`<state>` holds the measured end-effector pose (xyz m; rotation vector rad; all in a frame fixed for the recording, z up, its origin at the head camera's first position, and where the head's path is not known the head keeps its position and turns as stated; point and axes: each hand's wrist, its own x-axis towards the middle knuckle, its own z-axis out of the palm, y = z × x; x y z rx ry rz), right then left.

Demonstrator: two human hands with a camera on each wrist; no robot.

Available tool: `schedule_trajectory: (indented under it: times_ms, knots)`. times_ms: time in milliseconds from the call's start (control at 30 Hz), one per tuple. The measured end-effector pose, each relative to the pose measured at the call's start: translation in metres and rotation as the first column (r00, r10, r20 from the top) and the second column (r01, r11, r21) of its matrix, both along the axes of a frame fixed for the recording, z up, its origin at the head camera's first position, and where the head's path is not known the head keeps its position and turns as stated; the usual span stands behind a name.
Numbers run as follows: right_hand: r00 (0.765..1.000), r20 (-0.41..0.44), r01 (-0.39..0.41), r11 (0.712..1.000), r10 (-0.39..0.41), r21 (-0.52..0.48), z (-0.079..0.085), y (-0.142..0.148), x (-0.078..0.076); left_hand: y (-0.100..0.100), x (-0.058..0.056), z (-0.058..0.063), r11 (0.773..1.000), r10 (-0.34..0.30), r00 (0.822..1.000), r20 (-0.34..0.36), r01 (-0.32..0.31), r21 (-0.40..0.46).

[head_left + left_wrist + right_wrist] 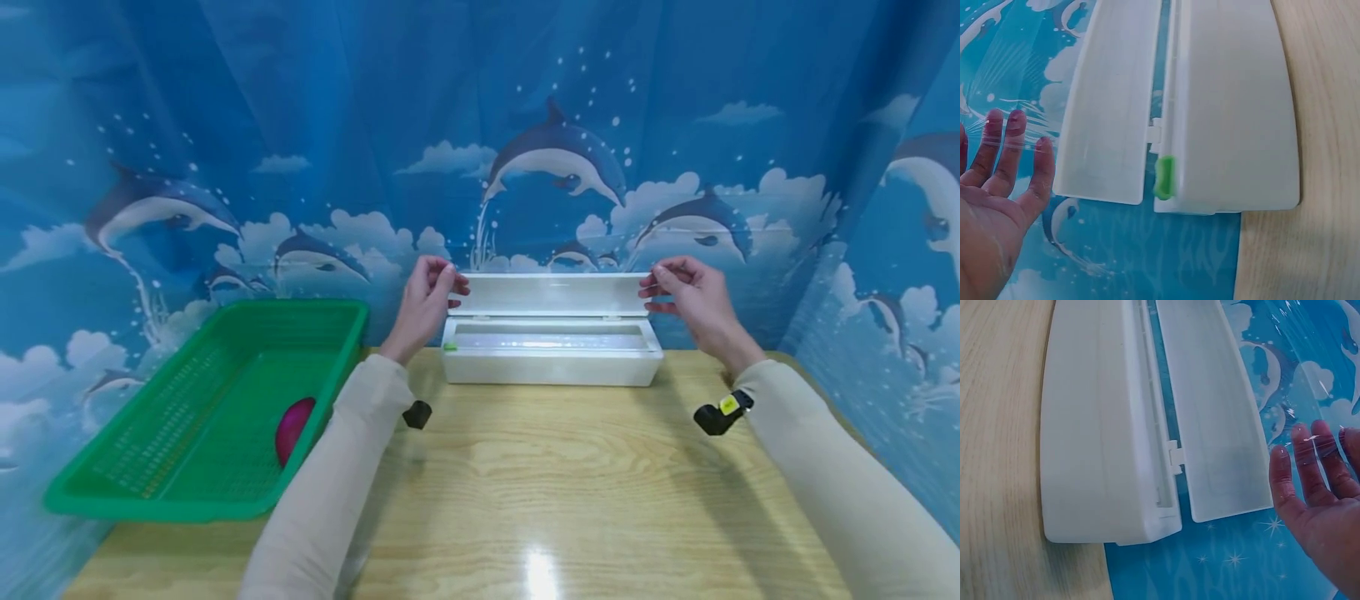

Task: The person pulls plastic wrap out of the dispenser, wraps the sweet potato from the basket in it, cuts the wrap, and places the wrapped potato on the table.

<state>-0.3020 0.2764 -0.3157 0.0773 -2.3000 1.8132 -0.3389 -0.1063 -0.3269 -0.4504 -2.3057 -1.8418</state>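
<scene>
A white cling film dispenser [551,371] stands at the table's back edge, its lid [555,295] tipped up and back. Inside lies a shiny clear roll [551,341]. Beyond the lid's left end, my left hand [426,304] pinches the edge of clear cling film [1025,106] between thumb and forefinger, its other fingers spread. My right hand [697,302] pinches the film's other side at the lid's right end. Film wrinkles across the fingers [1316,462] in the right wrist view. A green slider [1164,178] sits at the dispenser's left end.
On the left, a green plastic basket [202,504] holds a dark pink rounded object [294,431] beside my left forearm. The wooden table [570,475] ends just behind the dispenser, where a blue dolphin-print curtain [420,100] hangs. Black wrist cameras jut from both sleeves.
</scene>
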Motion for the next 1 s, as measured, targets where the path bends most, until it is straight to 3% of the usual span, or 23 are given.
schedule_trajectory:
  times_ms: [467, 1000]
  knots:
    - [1.0, -0.028, 0.009, 0.998, -0.011, -0.061, 0.024, -0.005, 0.003, -0.002, 0.003, 0.018, 0.999, 0.043, 0.999, -0.007, -0.043, -0.011]
    - [0.997, -0.063, 0.032, 0.994, -0.039, -0.108, 0.047, -0.009, 0.008, -0.004, 0.004, 0.037, 1.0, 0.023, 0.996, -0.086, -0.024, -0.005]
